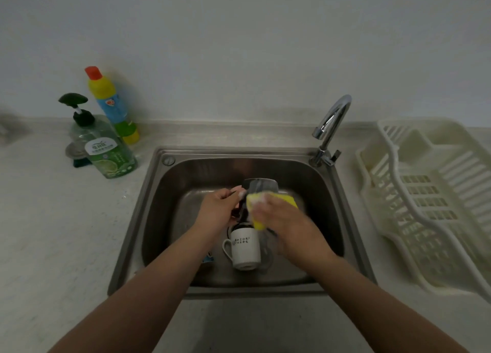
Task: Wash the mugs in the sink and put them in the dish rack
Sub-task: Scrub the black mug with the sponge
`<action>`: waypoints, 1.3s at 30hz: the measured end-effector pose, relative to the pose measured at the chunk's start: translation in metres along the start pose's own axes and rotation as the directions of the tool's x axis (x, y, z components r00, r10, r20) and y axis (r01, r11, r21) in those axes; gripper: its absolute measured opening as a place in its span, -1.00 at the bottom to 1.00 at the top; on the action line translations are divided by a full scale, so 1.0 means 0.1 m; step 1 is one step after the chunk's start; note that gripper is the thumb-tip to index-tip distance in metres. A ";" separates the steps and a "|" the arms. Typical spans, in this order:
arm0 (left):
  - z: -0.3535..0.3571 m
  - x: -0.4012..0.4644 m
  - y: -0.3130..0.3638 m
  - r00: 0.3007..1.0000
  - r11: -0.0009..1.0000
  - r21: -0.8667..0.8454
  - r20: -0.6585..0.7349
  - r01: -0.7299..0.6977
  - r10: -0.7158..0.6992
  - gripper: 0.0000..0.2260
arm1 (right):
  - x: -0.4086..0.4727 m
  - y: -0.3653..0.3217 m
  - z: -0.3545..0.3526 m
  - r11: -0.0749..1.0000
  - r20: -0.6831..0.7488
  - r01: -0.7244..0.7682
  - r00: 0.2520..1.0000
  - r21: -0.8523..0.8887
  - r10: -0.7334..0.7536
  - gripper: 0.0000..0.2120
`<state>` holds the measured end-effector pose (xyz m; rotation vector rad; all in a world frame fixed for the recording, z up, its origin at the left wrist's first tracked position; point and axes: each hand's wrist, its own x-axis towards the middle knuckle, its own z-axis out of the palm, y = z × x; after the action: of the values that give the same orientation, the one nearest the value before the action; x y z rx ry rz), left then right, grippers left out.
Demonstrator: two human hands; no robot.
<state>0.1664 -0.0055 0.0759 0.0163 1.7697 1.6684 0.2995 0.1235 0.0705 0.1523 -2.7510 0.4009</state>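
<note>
Where wall meets counter [53,219], sink [329,193]

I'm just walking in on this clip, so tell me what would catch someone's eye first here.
The bright yellow sponge stands out most, gripped by the right hand against a dark mug that the left hand holds over the middle of the sink. Just below them a white mug lies on its side on the sink floor. The cream dish rack on the counter to the right holds no mugs.
</note>
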 end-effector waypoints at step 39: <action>-0.04 -0.08 0.05 0.947 0.952 -0.222 0.288 0.210 -0.141 -0.67 | -0.08 0.09 -0.21 0.817 -0.097 -0.409 0.870 0.406 0.484 -0.44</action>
<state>0.1681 -0.0117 0.0834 -0.0282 1.3116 1.6595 0.3123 0.1389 0.0837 -0.4376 -2.4617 1.0118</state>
